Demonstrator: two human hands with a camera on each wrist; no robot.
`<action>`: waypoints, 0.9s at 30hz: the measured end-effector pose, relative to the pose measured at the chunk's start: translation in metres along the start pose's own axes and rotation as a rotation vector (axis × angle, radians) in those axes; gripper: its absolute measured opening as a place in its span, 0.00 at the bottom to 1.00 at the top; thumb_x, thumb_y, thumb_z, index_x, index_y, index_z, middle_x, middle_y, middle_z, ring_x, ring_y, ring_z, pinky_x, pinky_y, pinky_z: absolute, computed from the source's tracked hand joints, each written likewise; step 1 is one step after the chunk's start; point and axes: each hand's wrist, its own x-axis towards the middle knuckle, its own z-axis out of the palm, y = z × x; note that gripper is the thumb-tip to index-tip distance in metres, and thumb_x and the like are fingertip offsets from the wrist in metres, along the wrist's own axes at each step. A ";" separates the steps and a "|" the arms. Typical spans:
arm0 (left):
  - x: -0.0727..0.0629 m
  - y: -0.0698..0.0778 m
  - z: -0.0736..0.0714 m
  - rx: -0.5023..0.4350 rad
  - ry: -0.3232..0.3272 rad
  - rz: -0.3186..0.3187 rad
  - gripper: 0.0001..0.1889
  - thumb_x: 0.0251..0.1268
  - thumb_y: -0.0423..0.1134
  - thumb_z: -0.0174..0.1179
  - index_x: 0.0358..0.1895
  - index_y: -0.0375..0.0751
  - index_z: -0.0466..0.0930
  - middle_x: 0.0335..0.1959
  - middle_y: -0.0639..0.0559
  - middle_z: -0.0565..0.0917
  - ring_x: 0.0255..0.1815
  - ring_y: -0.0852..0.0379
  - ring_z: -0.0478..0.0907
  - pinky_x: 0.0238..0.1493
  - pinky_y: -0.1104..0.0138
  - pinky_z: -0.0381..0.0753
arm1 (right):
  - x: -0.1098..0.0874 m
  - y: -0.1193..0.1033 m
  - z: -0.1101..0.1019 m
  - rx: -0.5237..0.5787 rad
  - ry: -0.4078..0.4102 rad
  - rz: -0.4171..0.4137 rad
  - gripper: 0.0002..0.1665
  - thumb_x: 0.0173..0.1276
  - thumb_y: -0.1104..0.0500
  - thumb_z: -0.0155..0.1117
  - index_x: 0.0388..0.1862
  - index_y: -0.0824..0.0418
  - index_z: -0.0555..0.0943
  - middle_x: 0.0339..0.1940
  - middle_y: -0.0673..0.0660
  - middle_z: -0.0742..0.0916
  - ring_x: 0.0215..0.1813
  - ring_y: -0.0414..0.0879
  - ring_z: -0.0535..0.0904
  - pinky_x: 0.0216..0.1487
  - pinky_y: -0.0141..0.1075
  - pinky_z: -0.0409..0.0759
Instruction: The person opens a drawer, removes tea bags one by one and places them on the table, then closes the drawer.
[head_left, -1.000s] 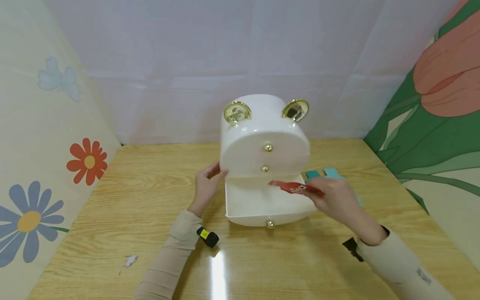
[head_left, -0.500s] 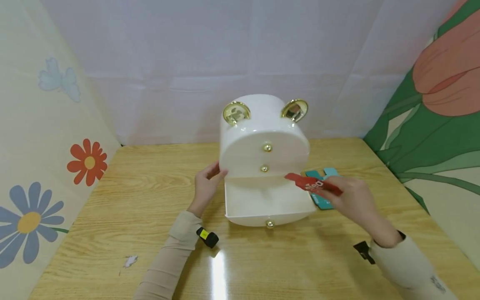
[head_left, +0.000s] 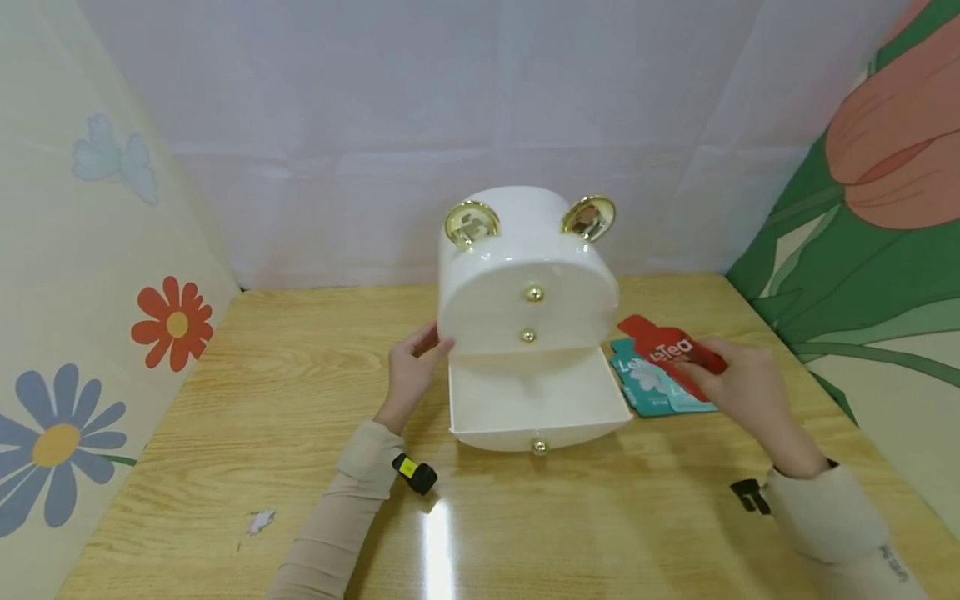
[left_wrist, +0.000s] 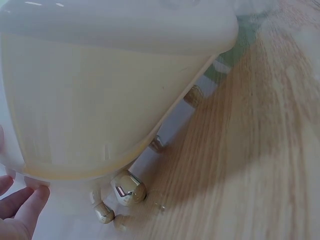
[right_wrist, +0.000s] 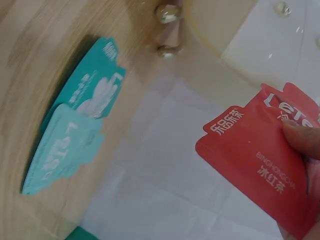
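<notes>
A white drawer box (head_left: 487, 304) with gold ears and round gold knobs stands on the table, its bottom drawer (head_left: 532, 400) pulled out and bare inside. My left hand (head_left: 411, 373) rests its fingers and thumb against the box's left side near the front corner. To the right of the box, my right hand (head_left: 753, 396) pinches a red LeTea tea sachet (right_wrist: 250, 160) between thumb and fingers. Beneath that sachet in the head view lie a dark teal tea sachet (head_left: 641, 387) and a light turquoise one (right_wrist: 60, 150), overlapping each other on the table.
The wooden table (head_left: 315, 358) meets a pale cloth backdrop (head_left: 360, 167) behind the box. Flower-patterned panels flank it on both sides. A small whitish scrap or mark (head_left: 261, 522) shows at the front left, and black straps hang from both wrists.
My right hand has carried the red tea sachet rightward, from above the open drawer to over the teal sachets, which show more now. The left hand has stayed at the box.
</notes>
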 end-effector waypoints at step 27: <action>0.001 -0.002 0.000 0.005 0.003 -0.004 0.22 0.55 0.37 0.65 0.53 0.35 0.76 0.50 0.43 0.80 0.50 0.52 0.76 0.50 0.64 0.75 | -0.015 0.082 0.008 0.073 -0.327 0.710 0.33 0.63 0.48 0.59 0.50 0.79 0.71 0.40 0.74 0.78 0.36 0.59 0.70 0.24 0.36 0.67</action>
